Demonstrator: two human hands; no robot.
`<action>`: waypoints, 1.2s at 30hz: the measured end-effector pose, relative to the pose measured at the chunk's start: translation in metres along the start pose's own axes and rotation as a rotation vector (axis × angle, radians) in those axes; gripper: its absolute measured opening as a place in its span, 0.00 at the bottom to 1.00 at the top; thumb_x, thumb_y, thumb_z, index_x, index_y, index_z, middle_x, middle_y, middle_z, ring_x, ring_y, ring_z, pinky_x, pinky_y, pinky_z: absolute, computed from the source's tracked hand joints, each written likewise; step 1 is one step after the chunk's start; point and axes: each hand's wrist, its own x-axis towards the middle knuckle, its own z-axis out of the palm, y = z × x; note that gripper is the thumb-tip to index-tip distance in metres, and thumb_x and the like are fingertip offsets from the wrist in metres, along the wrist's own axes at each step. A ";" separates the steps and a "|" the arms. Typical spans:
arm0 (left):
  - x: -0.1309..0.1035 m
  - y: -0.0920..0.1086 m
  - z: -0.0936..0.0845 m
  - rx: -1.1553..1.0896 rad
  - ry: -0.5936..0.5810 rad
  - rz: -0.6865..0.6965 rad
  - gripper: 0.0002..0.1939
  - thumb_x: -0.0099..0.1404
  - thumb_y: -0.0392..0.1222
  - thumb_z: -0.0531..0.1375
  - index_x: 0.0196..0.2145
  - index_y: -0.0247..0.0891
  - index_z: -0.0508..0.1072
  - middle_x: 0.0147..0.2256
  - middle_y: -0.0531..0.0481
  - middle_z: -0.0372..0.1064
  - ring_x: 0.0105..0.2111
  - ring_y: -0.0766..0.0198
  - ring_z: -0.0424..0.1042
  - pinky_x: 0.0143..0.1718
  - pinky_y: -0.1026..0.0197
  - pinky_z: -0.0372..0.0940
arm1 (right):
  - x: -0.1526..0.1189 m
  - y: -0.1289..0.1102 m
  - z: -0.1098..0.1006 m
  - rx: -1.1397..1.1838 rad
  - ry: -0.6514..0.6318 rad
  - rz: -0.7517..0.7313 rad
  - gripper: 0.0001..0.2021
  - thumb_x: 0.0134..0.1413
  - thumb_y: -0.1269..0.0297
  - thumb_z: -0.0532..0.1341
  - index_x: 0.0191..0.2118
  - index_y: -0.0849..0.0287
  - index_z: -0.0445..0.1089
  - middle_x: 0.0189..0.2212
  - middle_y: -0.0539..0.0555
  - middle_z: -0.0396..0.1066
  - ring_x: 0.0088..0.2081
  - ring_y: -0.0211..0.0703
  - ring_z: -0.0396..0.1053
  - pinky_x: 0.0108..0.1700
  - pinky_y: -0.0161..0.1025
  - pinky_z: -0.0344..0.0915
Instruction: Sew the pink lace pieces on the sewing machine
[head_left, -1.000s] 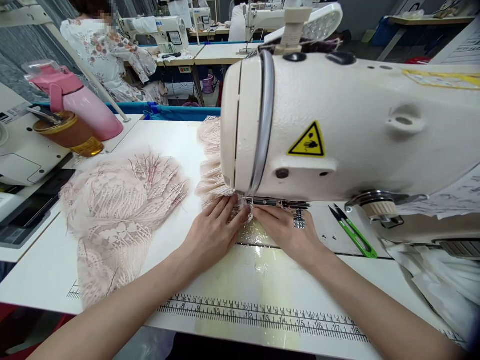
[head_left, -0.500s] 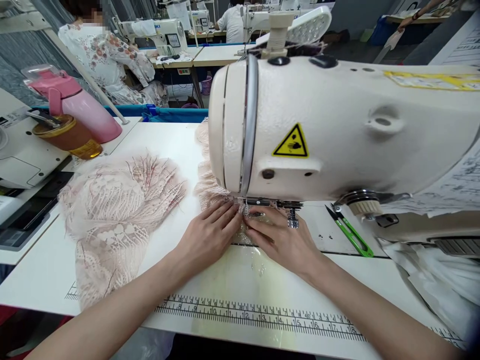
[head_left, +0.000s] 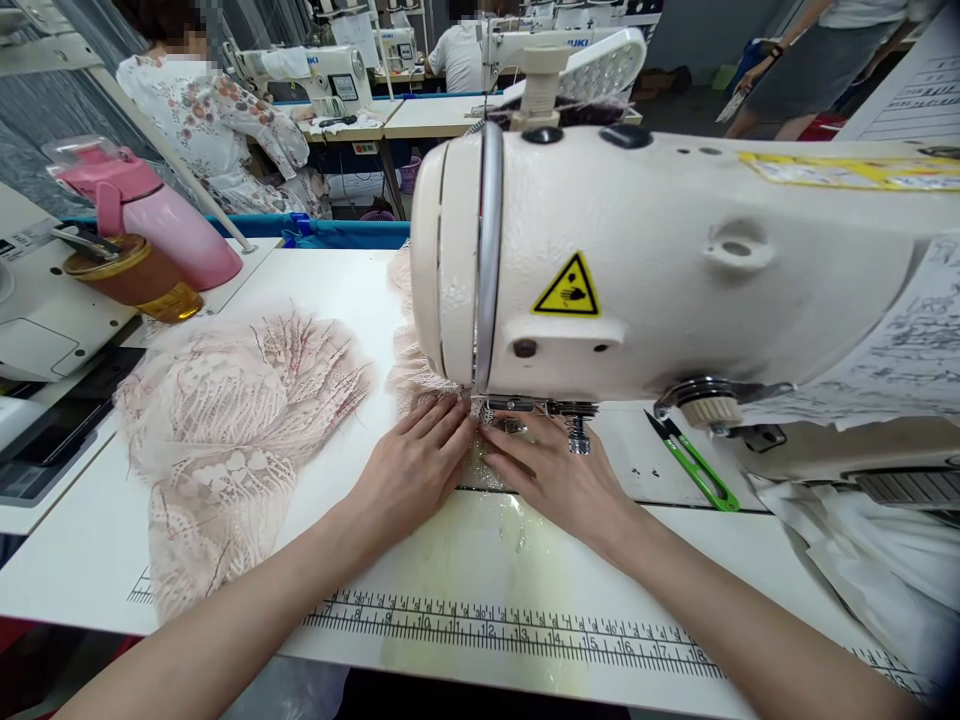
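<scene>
Pale pink lace fabric (head_left: 411, 355) lies under the head of a white sewing machine (head_left: 645, 260), by the presser foot. My left hand (head_left: 420, 445) rests on the near end of this lace, its fingers stretched out flat and close together. On the other side of the needle area, my right hand (head_left: 559, 465) lies palm down with extended fingers, their tips partly hidden behind the machine's clamp parts (head_left: 577, 425). The fingertips of both hands nearly meet at the lace edge. A second heap of pink lace (head_left: 240, 410) lies left of my left hand.
Green thread snips (head_left: 694, 465) lie right of my right hand. At the left stand a pink bottle (head_left: 169, 215) and a brown cup (head_left: 135, 275). White cloth (head_left: 870, 550) is bunched at the right. A printed ruler (head_left: 487, 630) runs along the table's front. People sit behind at other machines.
The view has shifted slightly, so the machine appears a little further left. My hands stay almost in place by the presser foot. A person at the back right has moved further into view.
</scene>
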 end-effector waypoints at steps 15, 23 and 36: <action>0.001 0.003 0.000 0.047 0.023 -0.007 0.18 0.69 0.35 0.51 0.54 0.28 0.70 0.54 0.37 0.69 0.54 0.50 0.69 0.57 0.47 0.66 | 0.001 0.002 0.001 -0.149 -0.009 -0.048 0.14 0.72 0.60 0.55 0.58 0.53 0.69 0.43 0.54 0.73 0.40 0.48 0.70 0.59 0.54 0.54; 0.000 0.002 0.000 0.061 0.094 0.039 0.17 0.68 0.34 0.53 0.52 0.26 0.71 0.51 0.36 0.70 0.52 0.50 0.71 0.55 0.48 0.67 | 0.005 -0.003 -0.002 -0.120 0.033 -0.072 0.15 0.74 0.60 0.50 0.50 0.55 0.73 0.52 0.50 0.68 0.37 0.44 0.70 0.45 0.47 0.60; 0.001 0.004 0.001 0.056 0.040 0.006 0.18 0.68 0.34 0.52 0.54 0.28 0.70 0.54 0.36 0.69 0.54 0.50 0.69 0.55 0.49 0.67 | 0.002 -0.002 -0.001 -0.172 0.007 -0.052 0.13 0.72 0.60 0.54 0.53 0.54 0.71 0.52 0.52 0.68 0.38 0.47 0.70 0.49 0.49 0.59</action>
